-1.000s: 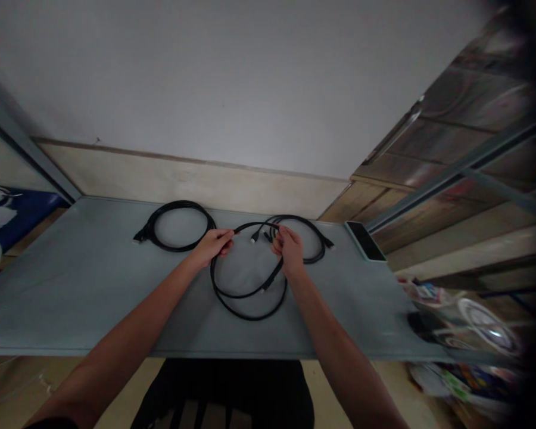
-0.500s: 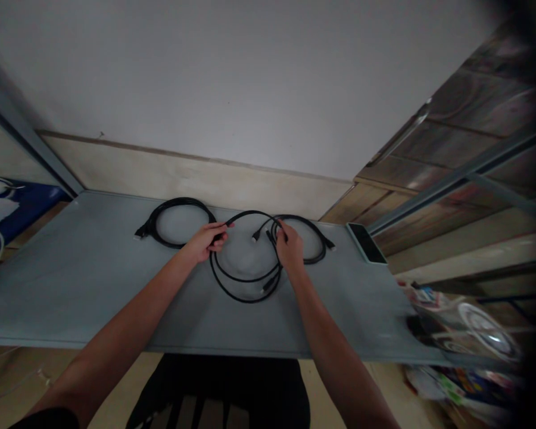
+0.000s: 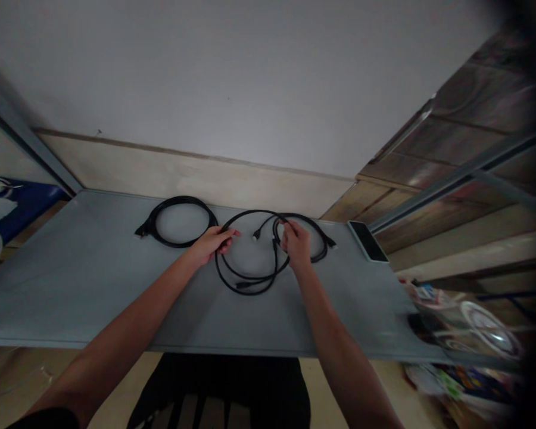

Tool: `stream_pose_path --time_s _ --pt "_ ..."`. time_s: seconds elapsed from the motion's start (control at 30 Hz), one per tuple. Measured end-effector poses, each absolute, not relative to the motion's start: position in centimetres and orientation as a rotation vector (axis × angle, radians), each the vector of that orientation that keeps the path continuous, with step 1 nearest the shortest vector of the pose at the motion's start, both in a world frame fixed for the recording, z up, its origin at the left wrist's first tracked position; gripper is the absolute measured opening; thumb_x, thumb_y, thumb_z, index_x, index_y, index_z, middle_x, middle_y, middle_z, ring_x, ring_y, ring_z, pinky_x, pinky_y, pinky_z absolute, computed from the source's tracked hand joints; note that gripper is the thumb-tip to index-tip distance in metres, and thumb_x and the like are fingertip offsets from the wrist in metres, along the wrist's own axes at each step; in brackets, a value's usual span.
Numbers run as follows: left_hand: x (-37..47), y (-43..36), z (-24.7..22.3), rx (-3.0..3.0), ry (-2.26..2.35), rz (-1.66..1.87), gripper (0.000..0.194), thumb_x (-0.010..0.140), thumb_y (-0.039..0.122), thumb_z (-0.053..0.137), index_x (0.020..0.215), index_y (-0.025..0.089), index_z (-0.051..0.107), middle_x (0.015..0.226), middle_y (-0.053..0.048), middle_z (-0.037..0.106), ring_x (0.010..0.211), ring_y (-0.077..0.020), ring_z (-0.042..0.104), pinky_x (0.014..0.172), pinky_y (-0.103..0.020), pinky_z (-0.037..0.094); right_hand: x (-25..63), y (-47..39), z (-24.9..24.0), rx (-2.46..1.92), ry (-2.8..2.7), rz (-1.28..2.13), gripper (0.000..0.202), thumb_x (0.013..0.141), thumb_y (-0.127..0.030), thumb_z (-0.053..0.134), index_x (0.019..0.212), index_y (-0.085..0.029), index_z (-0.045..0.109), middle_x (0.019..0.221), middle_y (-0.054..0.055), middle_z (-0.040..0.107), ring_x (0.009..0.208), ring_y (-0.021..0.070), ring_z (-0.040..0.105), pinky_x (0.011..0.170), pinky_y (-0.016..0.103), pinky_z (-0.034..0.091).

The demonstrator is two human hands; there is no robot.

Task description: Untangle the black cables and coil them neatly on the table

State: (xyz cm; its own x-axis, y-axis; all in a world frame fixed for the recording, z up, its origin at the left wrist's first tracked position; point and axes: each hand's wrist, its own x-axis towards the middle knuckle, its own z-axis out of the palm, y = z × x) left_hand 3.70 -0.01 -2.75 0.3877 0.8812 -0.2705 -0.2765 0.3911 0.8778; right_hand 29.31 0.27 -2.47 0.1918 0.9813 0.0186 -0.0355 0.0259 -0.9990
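Note:
Between my two hands a black cable [image 3: 252,212] is held in a loose loop above the grey shelf. My left hand [image 3: 212,243] is closed on the loop's left side, with the thumb and a finger pointing right. The loop's right side is pinched in my right hand [image 3: 296,241]. One black plug end [image 3: 242,285] hangs at the bottom of the loop. To the left lies a coiled black cable [image 3: 181,245] with its connector [image 3: 142,230] pointing left. Another coiled black cable [image 3: 318,226] lies partly behind my right hand, its plug ends showing on both sides.
A phone [image 3: 368,241] lies at the right end of the grey shelf [image 3: 93,268]. A white wall panel [image 3: 214,77] rises behind. Metal posts stand at both ends. Past the right edge is a blurred clear container [image 3: 477,328]; a blue surface [image 3: 31,205] is at far left.
My right hand has moved slightly right, and my left hand slightly right and down. The loop's hanging plug end has swung left along the bottom. The side coils stay put.

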Motion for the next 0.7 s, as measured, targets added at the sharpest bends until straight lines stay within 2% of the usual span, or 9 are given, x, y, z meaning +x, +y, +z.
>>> stream_pose_path --time_s 0.07,0.13,0.2,0.37,0.47,0.57,0.7 --pt "4.1 -0.2 -2.9 0.826 0.874 0.899 0.031 0.081 0.040 0.076 0.085 0.011 0.066 0.062 0.001 0.056 0.052 -0.0074 0.055 0.049 -0.018 0.043 29.8 0.4 -2.3 -1.188 -0.913 1.003 0.030 0.078 -0.046 0.068 0.094 -0.020 0.065 0.049 -0.011 0.030 0.038 0.0068 0.024 0.035 0.021 0.022" --pt "4.5 -0.4 -3.0 0.786 0.854 0.907 0.033 0.080 0.043 0.076 0.079 0.013 0.061 0.064 -0.001 0.060 0.066 -0.0138 0.066 0.062 -0.023 0.052 30.1 0.4 -2.3 -1.148 -0.857 1.003 0.031 0.077 -0.046 0.071 0.090 -0.020 0.063 0.050 -0.011 0.028 0.038 0.0059 0.022 0.034 0.021 0.019" --pt "5.0 -0.6 -3.1 0.760 0.814 0.907 0.037 0.081 0.049 0.074 0.078 0.015 0.058 0.065 -0.002 0.062 0.077 -0.0195 0.070 0.069 -0.028 0.055 30.3 0.4 -2.3 -1.124 -0.827 1.015 0.030 0.077 -0.047 0.071 0.089 -0.020 0.062 0.051 -0.011 0.027 0.038 0.0054 0.022 0.033 0.020 0.019" --pt "5.7 -0.9 -3.5 0.815 0.839 0.988 0.042 0.083 0.057 0.067 0.080 0.017 0.056 0.079 -0.007 0.070 0.087 -0.0212 0.070 0.074 -0.030 0.053 30.6 0.4 -2.3 -1.058 -0.739 0.999 0.026 0.078 -0.043 0.071 0.086 -0.020 0.061 0.052 -0.012 0.026 0.037 0.0043 0.021 0.034 0.019 0.019" --pt "5.4 -1.3 -3.1 0.976 0.883 0.952 0.033 0.086 0.049 0.067 0.091 0.017 0.061 0.099 -0.011 0.073 0.097 -0.0205 0.067 0.077 -0.028 0.051 30.8 0.4 -2.1 -1.015 -0.705 1.000 0.025 0.077 -0.040 0.072 0.086 -0.020 0.062 0.053 -0.011 0.027 0.039 0.0041 0.021 0.035 0.019 0.019" --pt "4.9 -1.9 -2.2 1.162 0.827 0.833 0.026 0.086 0.039 0.070 0.099 0.017 0.064 0.116 -0.012 0.070 0.110 -0.0204 0.063 0.084 -0.027 0.049 30.9 0.2 -1.7 -0.963 -0.685 0.946 0.024 0.078 -0.040 0.073 0.087 -0.020 0.062 0.053 -0.011 0.026 0.039 0.0042 0.020 0.035 0.019 0.019" --pt "4.8 -2.3 -1.7 1.101 0.706 0.750 0.024 0.083 0.033 0.072 0.097 0.019 0.059 0.116 -0.011 0.068 0.105 -0.0222 0.065 0.083 -0.034 0.053 31.0 0.1 -1.2 -0.914 -0.667 0.887 0.024 0.079 -0.040 0.072 0.087 -0.020 0.063 0.053 -0.011 0.027 0.040 0.0042 0.019 0.035 0.019 0.019"
